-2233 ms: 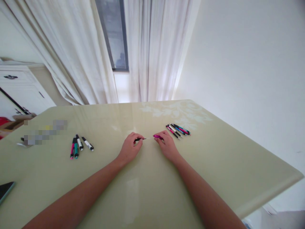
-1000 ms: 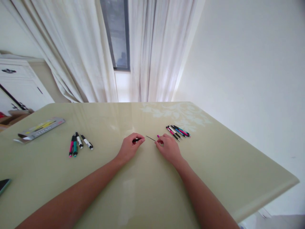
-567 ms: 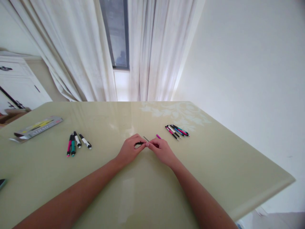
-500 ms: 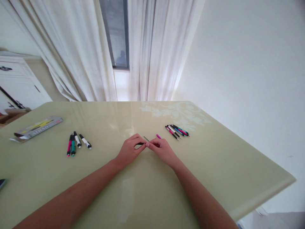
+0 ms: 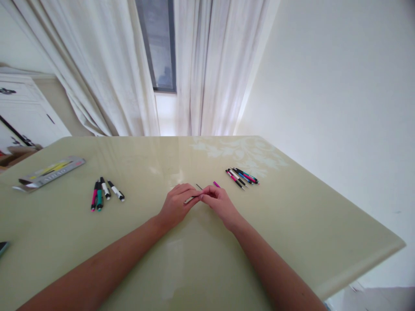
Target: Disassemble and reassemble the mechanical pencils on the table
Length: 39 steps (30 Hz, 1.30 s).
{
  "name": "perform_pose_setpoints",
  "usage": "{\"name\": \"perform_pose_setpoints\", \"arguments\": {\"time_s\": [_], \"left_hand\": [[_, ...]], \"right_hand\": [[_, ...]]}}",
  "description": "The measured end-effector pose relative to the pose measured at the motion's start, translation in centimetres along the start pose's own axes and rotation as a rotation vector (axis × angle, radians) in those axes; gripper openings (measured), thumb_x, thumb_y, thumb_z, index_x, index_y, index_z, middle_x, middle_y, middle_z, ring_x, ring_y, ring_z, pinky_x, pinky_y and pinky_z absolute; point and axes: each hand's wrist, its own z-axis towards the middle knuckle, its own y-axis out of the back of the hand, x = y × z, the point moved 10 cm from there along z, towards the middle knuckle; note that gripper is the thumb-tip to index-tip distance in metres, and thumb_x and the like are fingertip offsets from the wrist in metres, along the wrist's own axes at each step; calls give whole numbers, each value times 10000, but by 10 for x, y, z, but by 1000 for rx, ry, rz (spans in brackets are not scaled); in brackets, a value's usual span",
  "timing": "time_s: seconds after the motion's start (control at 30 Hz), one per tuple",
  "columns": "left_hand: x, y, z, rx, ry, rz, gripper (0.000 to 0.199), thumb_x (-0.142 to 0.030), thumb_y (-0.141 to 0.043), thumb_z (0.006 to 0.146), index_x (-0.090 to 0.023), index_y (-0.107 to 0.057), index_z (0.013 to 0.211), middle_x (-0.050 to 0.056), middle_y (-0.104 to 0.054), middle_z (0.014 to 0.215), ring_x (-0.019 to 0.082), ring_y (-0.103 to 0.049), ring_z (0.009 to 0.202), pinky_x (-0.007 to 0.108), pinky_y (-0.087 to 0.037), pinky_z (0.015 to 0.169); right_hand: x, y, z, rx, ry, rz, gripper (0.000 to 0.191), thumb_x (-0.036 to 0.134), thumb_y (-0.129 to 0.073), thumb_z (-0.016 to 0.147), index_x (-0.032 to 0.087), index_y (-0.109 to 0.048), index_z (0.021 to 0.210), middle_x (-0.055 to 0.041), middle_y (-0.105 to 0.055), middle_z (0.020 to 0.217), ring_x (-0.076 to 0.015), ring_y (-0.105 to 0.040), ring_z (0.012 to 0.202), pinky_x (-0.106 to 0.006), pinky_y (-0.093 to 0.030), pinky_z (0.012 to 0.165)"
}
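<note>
My left hand (image 5: 180, 200) and my right hand (image 5: 219, 204) meet at the fingertips over the middle of the table. Between the left thumb and fingers runs a thin black pen part (image 5: 192, 198). My right thumb and index finger are pinched together at its right end; whatever they grip is hidden. Just beyond the fingertips a slim dark rod (image 5: 199, 186) shows, partly covered by the hands. A magenta pen piece (image 5: 216, 184) pokes out behind the right hand, and I cannot tell whether it touches the fingers.
Several pens (image 5: 241, 177) lie grouped to the right. Another group of pens (image 5: 103, 192) lies left, near an opened pen box (image 5: 52, 173). A dark-faced device (image 5: 3, 247) is at the left edge. The pale green table (image 5: 136, 259) ends near a wall and curtains.
The left fingers have closed a little further over the black pen part, and the right fingers have shifted slightly. Both hands stay together in the same place.
</note>
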Motion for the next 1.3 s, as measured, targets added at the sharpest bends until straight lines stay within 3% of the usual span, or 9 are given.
{"name": "perform_pose_setpoints", "arguments": {"time_s": [0.13,0.33,0.5,0.6,0.77,0.97,1.17,1.3], "left_hand": [[3,-2,1,31,36,-22,223,-386,-621,1005,-232,-758,1090,51,-746,908,183,-662,810,295,-519,752],[8,-5,2,51,77,-50,247,-424,-622,1000,-214,-750,1026,47,-741,913,155,-605,717,279,-499,705],[24,-1,3,6,228,-66,271,-478,-673,951,-218,-741,910,24,-733,869,146,-584,655,274,-491,667],[36,4,3,-32,341,-101,266,-462,-671,947,-214,-734,872,23,-734,853,169,-635,722,276,-502,683],[46,4,2,-35,416,-122,274,-456,-641,952,-212,-736,870,25,-744,848,190,-658,761,289,-503,701],[46,4,2,-40,433,-114,291,-445,-617,963,-203,-722,840,13,-729,811,177,-631,722,287,-475,684],[49,4,2,-55,446,-114,302,-454,-611,966,-201,-711,836,11,-718,795,180,-631,721,293,-479,689],[50,4,2,-63,422,-148,257,-428,-634,963,-202,-717,874,21,-711,849,188,-646,787,300,-502,741]], "right_hand": [[4,4,0,-49,39,-31,124,313,-678,796,195,-713,778,17,-659,736,-153,-579,726,-274,-445,708],[9,12,0,-140,81,-143,129,308,-705,774,193,-743,728,6,-647,700,-147,-535,680,-278,-433,684],[11,34,1,-291,120,-154,210,372,-628,861,193,-681,765,-12,-641,716,-158,-543,629,-270,-434,590],[18,43,0,-344,193,-335,172,327,-612,887,194,-670,794,-28,-662,797,-160,-579,665,-281,-457,633],[15,20,1,-201,240,-696,109,214,-602,934,213,-710,920,-41,-669,968,-152,-630,764,-281,-476,741],[11,-4,2,-62,297,-909,127,183,-608,964,210,-730,940,-57,-687,965,-201,-638,992,-326,-458,975],[19,-20,-7,9,350,-911,119,192,-628,955,224,-743,951,-52,-705,969,-197,-650,954,-300,-478,873],[22,-7,-6,-116,325,-903,111,206,-630,953,228,-739,957,-58,-702,985,-200,-655,941,-299,-477,845]]}}
